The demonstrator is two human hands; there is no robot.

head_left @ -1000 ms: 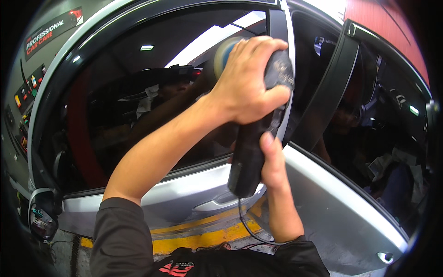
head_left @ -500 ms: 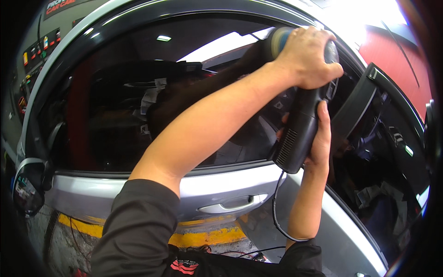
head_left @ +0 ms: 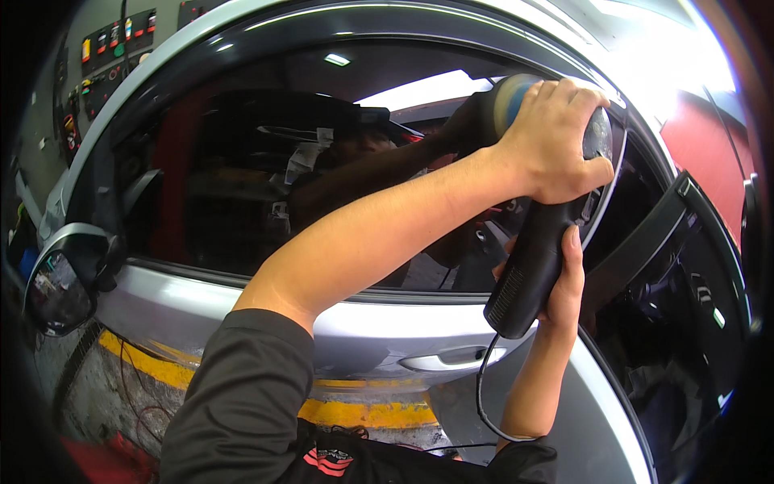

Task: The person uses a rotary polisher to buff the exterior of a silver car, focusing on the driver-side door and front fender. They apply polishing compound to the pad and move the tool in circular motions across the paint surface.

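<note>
A black corded polisher [head_left: 524, 282] is held up at the upper rear part of a car's dark side window [head_left: 230, 210]. Its round layered pad [head_left: 508, 98], pale yellow and blue at the edge, faces the glass; whether it touches is hard to tell. My left hand [head_left: 558, 145] wraps over the polisher's head from above, fingers bent across it. Lower down, my right hand [head_left: 569, 278] grips the handle from beneath, thumb along the side and most fingers hidden behind it. A black cord [head_left: 481, 391] hangs from the handle's end past my right forearm.
The silver door has a pull handle [head_left: 451, 359] below the window. A side mirror [head_left: 60, 294] juts out at the left. Another dark-windowed door panel [head_left: 645, 242] stands at the right. Cables [head_left: 133, 379] lie on the yellow-striped floor. Bottles hang on a wall rack [head_left: 117, 36].
My view has shifted, so the car sits differently in the picture. The polisher, still in both hands, appears slightly lower against the window. Neither grip has changed.
</note>
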